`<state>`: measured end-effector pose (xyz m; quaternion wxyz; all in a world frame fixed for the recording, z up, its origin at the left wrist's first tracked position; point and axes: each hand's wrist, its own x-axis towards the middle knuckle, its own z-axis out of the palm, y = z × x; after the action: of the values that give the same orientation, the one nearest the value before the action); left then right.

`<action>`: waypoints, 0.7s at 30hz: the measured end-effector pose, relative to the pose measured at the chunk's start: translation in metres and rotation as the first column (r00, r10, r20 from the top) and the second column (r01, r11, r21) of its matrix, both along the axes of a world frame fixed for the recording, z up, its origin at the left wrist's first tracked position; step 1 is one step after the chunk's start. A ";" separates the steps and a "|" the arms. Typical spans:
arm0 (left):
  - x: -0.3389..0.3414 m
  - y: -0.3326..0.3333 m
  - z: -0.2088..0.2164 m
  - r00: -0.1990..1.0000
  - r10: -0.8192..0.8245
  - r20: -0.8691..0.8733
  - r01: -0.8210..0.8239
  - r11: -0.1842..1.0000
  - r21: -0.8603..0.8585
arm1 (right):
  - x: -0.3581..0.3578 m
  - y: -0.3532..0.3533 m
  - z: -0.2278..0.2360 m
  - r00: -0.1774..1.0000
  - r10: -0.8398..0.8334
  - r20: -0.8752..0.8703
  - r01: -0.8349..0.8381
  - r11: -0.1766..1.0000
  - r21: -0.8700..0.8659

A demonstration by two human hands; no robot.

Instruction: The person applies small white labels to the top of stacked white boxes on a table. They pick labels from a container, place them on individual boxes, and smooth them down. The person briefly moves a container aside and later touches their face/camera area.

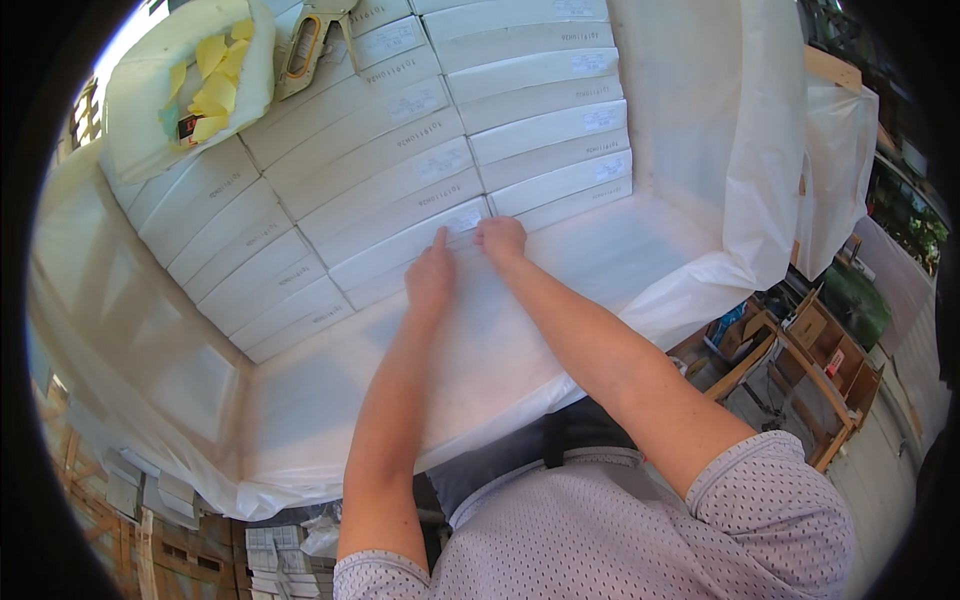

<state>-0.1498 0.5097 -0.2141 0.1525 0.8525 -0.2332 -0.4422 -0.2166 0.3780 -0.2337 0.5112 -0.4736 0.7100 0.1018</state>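
I am leaning over a big bin lined with a milky plastic sheet [690, 300], and both my arms are reaching down into it. Inside, long white boxes are standing packed side by side in three columns, filling the far part, while a strip of bare plastic floor is showing between them and the near rim. The boxes are lying shut, so their contents are staying hidden from me.

My hands are meeting at the nearest white box [395, 256] of the middle column, where a pale label [464, 218] is sitting at the right end of its face. My left hand [430, 278] is pointing its index finger onto the face by the label's left end, with the other fingers folding in; I am seeing nothing in that grip, but I cannot tell what the folded fingers are hiding. My right hand [500, 238] is curling nearly closed at the label's right end, and I cannot tell whether its fingertips are pinching the edge or only pressing there.

At the upper left, a white plastic bag [125, 125] is gaping over the boxes, and crumpled yellow scraps [217, 75] are lying in it, with a small red-and-black piece [187, 128] near them. Beside the bag, a metal hand tool [302, 55] is resting on the boxes. Outside the bin on the right, a wooden frame [738, 380] is standing among clutter.
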 end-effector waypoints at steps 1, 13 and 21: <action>0.001 0.001 -0.003 1.000 -0.007 -0.005 0.007 1.000 0.012 | 0.000 -0.001 -0.002 1.000 -0.003 0.001 0.003 1.000 0.010; 0.012 0.008 -0.007 0.976 0.172 -0.135 -0.170 0.985 0.022 | 0.003 -0.016 0.017 0.739 0.522 -0.427 -0.566 0.824 0.028; 0.019 0.004 -0.028 0.827 0.459 -0.324 -0.490 0.871 -0.018 | 0.020 -0.023 0.002 0.972 0.149 0.182 -0.181 0.969 0.171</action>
<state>-0.1308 0.5133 -0.2422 0.3350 0.7948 -0.0091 -0.5060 -0.1968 0.3553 -0.2316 0.6009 -0.4882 0.6097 0.1698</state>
